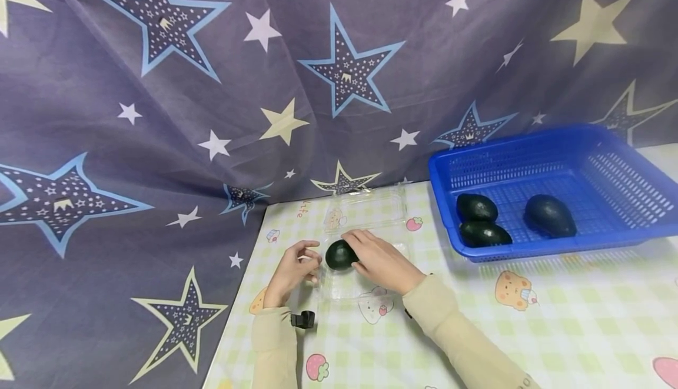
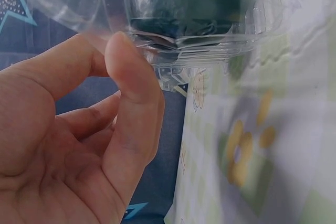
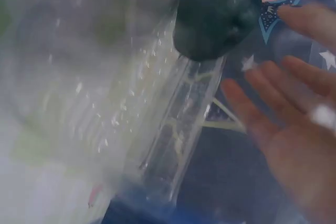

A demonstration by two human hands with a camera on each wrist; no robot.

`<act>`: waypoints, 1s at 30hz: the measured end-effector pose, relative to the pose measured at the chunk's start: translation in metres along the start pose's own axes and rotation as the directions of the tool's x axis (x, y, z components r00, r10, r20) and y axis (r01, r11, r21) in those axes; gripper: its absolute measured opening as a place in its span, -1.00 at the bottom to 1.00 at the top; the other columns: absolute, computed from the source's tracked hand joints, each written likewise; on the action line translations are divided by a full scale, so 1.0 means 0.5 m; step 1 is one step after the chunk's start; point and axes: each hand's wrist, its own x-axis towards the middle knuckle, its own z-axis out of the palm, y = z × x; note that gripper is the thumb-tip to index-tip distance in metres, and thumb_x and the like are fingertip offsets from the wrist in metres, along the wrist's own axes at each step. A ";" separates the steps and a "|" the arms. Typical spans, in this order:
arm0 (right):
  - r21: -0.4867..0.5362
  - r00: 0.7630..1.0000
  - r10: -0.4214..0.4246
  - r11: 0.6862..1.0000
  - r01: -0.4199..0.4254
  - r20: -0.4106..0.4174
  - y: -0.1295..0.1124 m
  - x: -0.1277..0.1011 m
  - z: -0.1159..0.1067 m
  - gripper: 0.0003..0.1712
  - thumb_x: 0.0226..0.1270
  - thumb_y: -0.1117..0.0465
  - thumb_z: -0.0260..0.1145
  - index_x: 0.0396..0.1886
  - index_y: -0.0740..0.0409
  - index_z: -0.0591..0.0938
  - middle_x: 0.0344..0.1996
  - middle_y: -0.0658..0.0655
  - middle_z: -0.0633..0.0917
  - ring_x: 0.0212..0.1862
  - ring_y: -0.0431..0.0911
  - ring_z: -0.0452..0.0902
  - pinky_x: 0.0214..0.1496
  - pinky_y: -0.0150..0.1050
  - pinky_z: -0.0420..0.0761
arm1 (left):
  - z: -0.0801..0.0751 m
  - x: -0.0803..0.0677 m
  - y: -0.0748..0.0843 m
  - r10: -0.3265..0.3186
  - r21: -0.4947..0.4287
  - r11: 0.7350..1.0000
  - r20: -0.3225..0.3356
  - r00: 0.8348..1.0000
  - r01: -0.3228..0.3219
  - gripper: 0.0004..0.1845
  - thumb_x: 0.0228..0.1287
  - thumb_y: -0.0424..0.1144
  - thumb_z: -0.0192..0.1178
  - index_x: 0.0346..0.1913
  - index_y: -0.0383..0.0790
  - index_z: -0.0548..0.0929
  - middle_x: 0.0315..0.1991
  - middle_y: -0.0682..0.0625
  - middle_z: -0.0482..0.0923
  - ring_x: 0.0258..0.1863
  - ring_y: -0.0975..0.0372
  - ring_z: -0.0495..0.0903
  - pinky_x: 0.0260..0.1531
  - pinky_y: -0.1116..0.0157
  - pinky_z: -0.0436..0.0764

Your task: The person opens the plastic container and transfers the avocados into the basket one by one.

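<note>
A dark green avocado (image 1: 341, 255) sits in a clear plastic clamshell box (image 1: 339, 290), whose lid (image 1: 378, 209) lies folded back toward the curtain. At the box's left edge, my left hand (image 1: 293, 268) pinches the rim; the left wrist view shows the thumb and a finger (image 2: 131, 72) at the clear plastic (image 2: 184, 45). My right hand (image 1: 382, 259) is at the avocado's right side. Seen from the right wrist, its fingers (image 3: 257, 108) are extended and spread beside the avocado (image 3: 218, 17), with a gap between them.
To the right stands a blue plastic basket (image 1: 461, 250) with a pair of avocados (image 1: 482, 233) on its left and another avocado (image 1: 549, 216) near its middle. A checked cloth (image 1: 365, 353) covers the table. A star-patterned curtain (image 1: 222, 112) hangs along the back and left.
</note>
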 end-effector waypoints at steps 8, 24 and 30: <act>0.015 0.998 0.035 0.999 -0.036 0.054 -0.003 0.005 0.022 -0.27 0.22 0.31 0.45 0.37 0.30 0.41 0.31 0.30 0.48 0.33 0.14 0.42 0.33 0.00 0.52 | 0.000 -0.002 0.003 0.003 -0.005 1.000 0.008 1.000 -0.003 -0.51 0.27 -0.45 0.18 0.28 -0.36 0.47 -0.20 -0.18 0.53 -0.44 0.16 0.58 -0.56 0.28 0.70; 0.065 0.995 0.033 0.997 -0.040 0.098 -0.009 0.002 0.036 -0.27 0.28 0.28 0.41 0.42 0.23 0.37 0.24 0.25 0.48 0.28 0.12 0.42 0.31 -0.03 0.53 | -0.002 0.000 0.003 -0.009 -0.002 1.000 0.008 1.000 0.009 -0.48 0.27 -0.46 0.18 0.31 -0.40 0.43 -0.19 -0.18 0.53 -0.41 0.10 0.59 -0.53 0.18 0.71; 0.051 0.996 0.028 0.998 -0.033 0.089 -0.009 0.001 0.035 -0.43 0.28 0.28 0.41 0.29 0.17 0.51 0.15 0.20 0.48 0.19 0.08 0.42 0.12 -0.10 0.64 | 0.001 -0.002 0.006 -0.009 0.007 1.000 0.008 1.000 0.009 -0.48 0.26 -0.46 0.17 0.31 -0.38 0.45 -0.18 -0.19 0.54 -0.41 0.11 0.60 -0.54 0.23 0.71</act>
